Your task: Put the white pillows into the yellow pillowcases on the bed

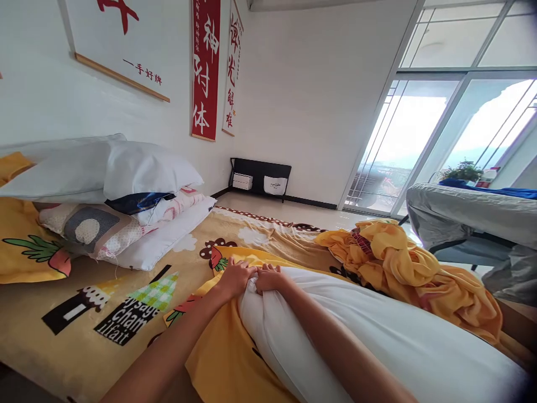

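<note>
A plump white pillow [361,319] stretches from the middle of the bed to the lower right. My left hand [238,277] and my right hand [271,278] meet at its far end, fingers curled around bunched white cloth. Both hands are closed on that gathered end, side by side. Beneath and around the pillow lies a yellow pillowcase [229,358] with printed carrots. Part of it is tucked under my left hand; whether those fingers also pinch the yellow cloth is hard to see.
A stack of pillows [151,168] sits at the left on the tan patterned bed sheet [84,347]. Crumpled yellow bedding [394,252] lies at the right. Beyond are a covered table [470,207], a low black rack [260,168] and glass doors [403,129].
</note>
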The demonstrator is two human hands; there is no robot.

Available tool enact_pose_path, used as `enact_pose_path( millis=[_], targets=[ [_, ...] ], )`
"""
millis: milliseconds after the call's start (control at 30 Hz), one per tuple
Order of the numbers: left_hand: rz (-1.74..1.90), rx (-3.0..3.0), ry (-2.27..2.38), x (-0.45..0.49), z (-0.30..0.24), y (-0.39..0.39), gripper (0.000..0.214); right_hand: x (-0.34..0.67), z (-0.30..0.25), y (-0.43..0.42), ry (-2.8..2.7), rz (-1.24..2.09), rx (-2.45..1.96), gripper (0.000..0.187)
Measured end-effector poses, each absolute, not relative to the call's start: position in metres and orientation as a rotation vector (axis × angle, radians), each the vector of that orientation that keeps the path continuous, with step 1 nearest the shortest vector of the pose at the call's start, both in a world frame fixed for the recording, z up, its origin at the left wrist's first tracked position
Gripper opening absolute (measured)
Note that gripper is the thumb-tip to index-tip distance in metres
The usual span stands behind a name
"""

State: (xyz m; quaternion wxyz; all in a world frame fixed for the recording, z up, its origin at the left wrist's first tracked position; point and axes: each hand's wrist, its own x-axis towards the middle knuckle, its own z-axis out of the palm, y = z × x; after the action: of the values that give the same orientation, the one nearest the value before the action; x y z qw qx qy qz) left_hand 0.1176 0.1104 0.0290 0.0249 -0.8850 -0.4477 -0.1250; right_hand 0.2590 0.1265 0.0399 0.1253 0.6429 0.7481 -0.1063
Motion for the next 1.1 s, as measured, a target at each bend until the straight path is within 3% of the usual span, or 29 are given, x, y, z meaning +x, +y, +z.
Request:
enact_pose_path(
  millis=[367,467,567,667,933,1100],
  targets=[
    [-0.021,-2.731,-1.525,0.123,0.015,0.125,0.043,0.242,0.051,0.047,2.475,-0.295,1.835,0.081],
    [-0.035,-2.749,-1.540,0.126,0.010,0.128,0.048,0.245,0.023,-0.008,2.696,-0.059,1.832,0.071],
    [-0.076,-2.768,-1.556,0.128,0.008,0.128,0.051,0.254,-0.019,-0.050,2.781,0.227,1.819,0.073],
    [-0.095,-2.777,-1.595,0.129,0.007,0.129,0.049,0.261,-0.038,-0.069,2.748,0.317,1.823,0.068],
    [-0.054,-2.792,-1.709,0.130,0.008,0.139,0.042,0.276,0.038,-0.043,2.627,0.174,1.856,0.056],
    [-0.027,-2.780,-1.748,0.116,0.007,0.131,0.036,0.301,0.092,-0.003,2.699,0.132,1.826,0.071]
  ],
)
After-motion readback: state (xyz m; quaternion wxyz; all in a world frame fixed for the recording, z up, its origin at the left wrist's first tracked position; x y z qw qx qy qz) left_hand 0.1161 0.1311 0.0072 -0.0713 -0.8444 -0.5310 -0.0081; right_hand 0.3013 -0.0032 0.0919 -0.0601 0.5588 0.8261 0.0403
